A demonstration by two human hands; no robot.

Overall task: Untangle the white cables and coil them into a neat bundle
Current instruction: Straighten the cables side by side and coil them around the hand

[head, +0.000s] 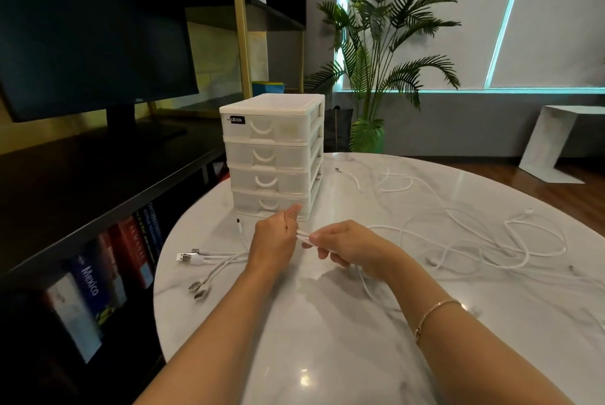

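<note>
Two bare hands meet over the round marble table point(327, 355): the left hand point(273, 245) and the right hand point(343, 249) each curl their fingers round the same short stretch of white cables point(484, 241), pinching it between them just above the tabletop. From there the cables spill right in loose, overlapping loops; how many separate cables lie there cannot be counted, since white on pale marble blurs them together. About five USB plugs point(196, 277) fan out at the left, near the table edge. One white four-drawer organiser point(273, 155) stands behind the hands. One bracelet point(435, 313) circles the right wrist. One dark monitor point(91, 44) and one palm plant point(383, 54) stand beyond.
</note>
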